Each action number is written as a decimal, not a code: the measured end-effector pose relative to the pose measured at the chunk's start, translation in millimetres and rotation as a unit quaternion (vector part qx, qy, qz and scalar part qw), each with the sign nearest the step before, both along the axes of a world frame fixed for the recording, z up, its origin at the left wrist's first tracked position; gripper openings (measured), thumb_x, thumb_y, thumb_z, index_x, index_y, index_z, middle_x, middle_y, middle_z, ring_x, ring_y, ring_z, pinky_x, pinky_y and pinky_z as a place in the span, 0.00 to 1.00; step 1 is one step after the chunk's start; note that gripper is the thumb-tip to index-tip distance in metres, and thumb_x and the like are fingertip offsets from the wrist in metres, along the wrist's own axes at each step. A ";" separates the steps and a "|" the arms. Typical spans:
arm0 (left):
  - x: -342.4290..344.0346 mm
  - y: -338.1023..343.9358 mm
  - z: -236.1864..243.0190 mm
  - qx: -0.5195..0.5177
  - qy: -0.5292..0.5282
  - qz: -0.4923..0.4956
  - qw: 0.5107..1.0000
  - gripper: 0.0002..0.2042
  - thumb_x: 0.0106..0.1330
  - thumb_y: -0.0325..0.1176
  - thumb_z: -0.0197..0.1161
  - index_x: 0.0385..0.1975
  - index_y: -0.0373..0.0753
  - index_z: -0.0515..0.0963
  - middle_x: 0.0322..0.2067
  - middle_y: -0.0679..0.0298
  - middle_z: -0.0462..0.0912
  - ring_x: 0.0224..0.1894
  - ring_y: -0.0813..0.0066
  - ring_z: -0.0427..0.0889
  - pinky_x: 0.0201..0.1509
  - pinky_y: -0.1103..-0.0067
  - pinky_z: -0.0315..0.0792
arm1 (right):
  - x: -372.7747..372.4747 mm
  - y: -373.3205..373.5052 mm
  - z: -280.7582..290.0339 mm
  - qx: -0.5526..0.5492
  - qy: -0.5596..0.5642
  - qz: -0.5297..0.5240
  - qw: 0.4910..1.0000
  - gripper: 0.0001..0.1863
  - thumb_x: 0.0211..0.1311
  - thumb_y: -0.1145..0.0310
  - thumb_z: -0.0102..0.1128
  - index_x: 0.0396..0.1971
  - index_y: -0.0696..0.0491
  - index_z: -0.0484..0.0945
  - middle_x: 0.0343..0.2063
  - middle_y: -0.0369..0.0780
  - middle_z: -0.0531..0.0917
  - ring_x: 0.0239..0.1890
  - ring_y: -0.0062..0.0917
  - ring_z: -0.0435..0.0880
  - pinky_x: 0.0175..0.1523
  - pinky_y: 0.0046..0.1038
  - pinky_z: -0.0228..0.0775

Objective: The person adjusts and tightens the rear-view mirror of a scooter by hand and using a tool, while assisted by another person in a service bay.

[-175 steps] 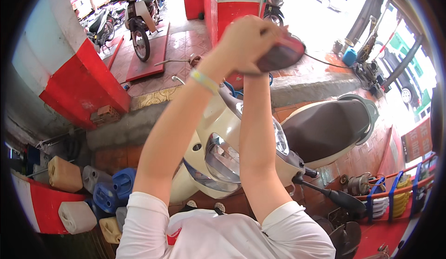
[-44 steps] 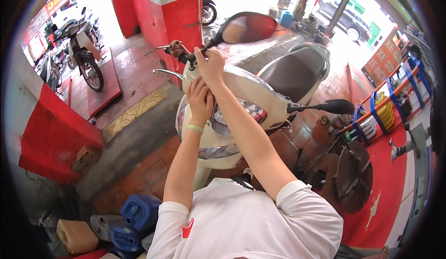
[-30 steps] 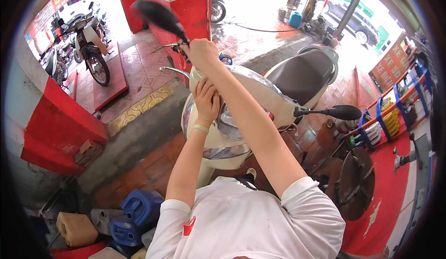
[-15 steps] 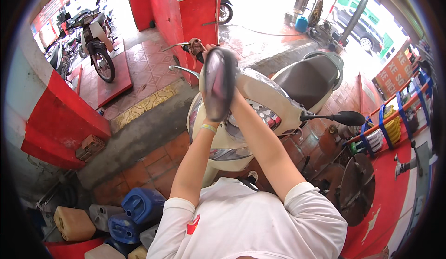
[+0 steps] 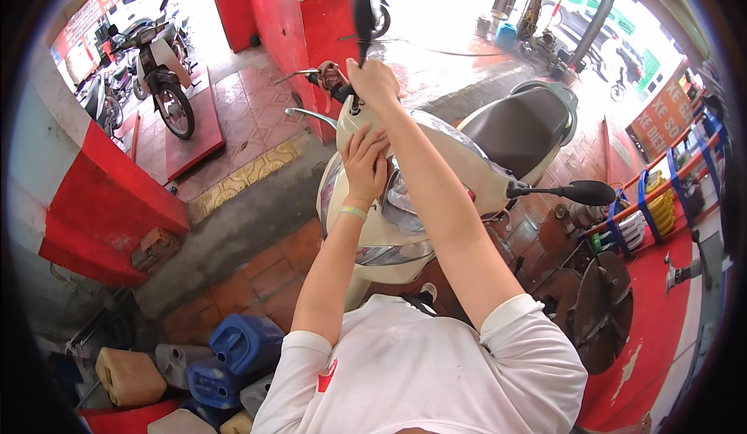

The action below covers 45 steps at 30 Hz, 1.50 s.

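A cream scooter [image 5: 455, 150] stands in front of me, its dark seat [image 5: 510, 134] pointing away to the far right. My right hand [image 5: 375, 84] is closed around the lower stem of a black rear-view mirror [image 5: 363, 15], which stands up from the handlebar and shows nearly edge-on. Just below, my left hand [image 5: 363, 162] rests on the front cowl with its fingers stretched out. Beside my right hand is the handlebar grip [image 5: 339, 90], with a silver brake lever [image 5: 307, 115] nearer me. The scooter's other mirror [image 5: 587, 193] sticks out to the right.
Blue and tan plastic jerrycans [image 5: 245, 344] crowd the lower left. A red-and-white pillar [image 5: 334, 37] rises beyond the handlebar. Another motorbike [image 5: 163, 76] is parked on a red ramp [image 5: 198, 134]. On the right, a rack [image 5: 654, 201] holds bottles, and dark round metal parts [image 5: 603, 313] lie below it.
The mirror has swung away from me, from over my hands to upright beyond them. My left hand, hidden behind it before, now lies on the cowl.
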State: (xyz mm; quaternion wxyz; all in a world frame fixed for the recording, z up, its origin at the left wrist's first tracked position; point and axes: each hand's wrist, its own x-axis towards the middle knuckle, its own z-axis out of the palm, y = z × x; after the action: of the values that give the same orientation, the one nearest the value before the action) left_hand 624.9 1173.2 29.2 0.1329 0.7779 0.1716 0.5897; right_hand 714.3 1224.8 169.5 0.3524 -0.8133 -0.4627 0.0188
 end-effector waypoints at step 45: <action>-3.0 8.3 -10.5 0.015 -0.007 -0.007 1.000 0.15 0.54 0.38 0.54 0.38 0.36 0.77 0.43 0.57 0.78 0.53 0.57 0.69 0.59 0.64 0.53 | -61.6 -34.7 -1.7 0.295 -0.135 0.182 0.928 0.18 0.49 0.62 0.61 0.39 0.55 0.73 0.24 0.45 0.79 0.30 0.42 0.79 0.36 0.35 0.71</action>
State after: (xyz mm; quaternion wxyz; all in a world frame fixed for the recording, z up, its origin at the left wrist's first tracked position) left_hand 621.8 1181.5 18.7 0.1263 0.7767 0.1563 0.5970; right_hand 652.7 1190.1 167.9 0.5015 -0.5688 -0.6307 -0.1647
